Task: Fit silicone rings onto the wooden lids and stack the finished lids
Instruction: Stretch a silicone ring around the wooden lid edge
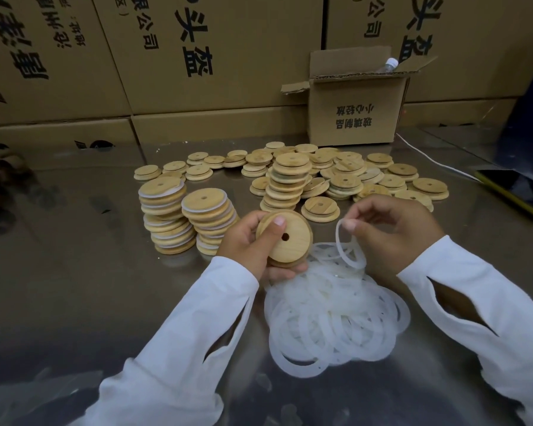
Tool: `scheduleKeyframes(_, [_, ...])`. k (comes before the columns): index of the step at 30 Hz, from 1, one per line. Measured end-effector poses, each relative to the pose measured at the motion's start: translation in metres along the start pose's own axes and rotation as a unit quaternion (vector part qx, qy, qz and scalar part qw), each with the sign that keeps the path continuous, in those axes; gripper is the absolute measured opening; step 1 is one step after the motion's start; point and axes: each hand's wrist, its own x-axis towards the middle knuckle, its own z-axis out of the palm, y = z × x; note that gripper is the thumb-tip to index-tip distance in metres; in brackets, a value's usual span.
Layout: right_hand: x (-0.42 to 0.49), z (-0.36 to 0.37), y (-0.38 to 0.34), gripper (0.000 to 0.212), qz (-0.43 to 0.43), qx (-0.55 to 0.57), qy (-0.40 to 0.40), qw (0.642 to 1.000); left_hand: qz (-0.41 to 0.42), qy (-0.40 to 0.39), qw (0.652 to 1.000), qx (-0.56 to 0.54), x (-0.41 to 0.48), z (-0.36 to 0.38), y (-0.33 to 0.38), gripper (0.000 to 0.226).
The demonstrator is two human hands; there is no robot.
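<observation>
My left hand (246, 244) grips a round wooden lid (290, 241) with a small centre hole, tilted towards me. Beside it, my right hand (394, 229) pinches one white silicone ring (345, 256) by its top edge, so the ring hangs apart from the lid. Below both hands lies a heap of loose silicone rings (336, 318). Two stacks of lids with white rings fitted (166, 219) (210, 219) stand to the left of my left hand. A spread of bare wooden lids (345, 176), some in low piles, covers the table behind.
The table is shiny metal (90, 272). An open cardboard box (354, 112) with a bottle in it stands at the back. Large cartons (197, 56) wall off the rear. A phone in a yellow case (514, 192) and a white cable (428, 158) lie at the right.
</observation>
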Motion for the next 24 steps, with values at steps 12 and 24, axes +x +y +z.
scheduleKeyframes(12, [-0.010,0.016,-0.023,0.005,-0.036,0.175,0.040,0.983,-0.046,0.007,0.997,-0.061,0.003,0.005,0.000,0.030])
scheduleKeyframes(24, [-0.017,0.036,-0.024,0.017,-0.023,0.145,0.082,0.986,0.179,-0.039,0.964,0.192,-0.002,0.011,-0.010,0.023])
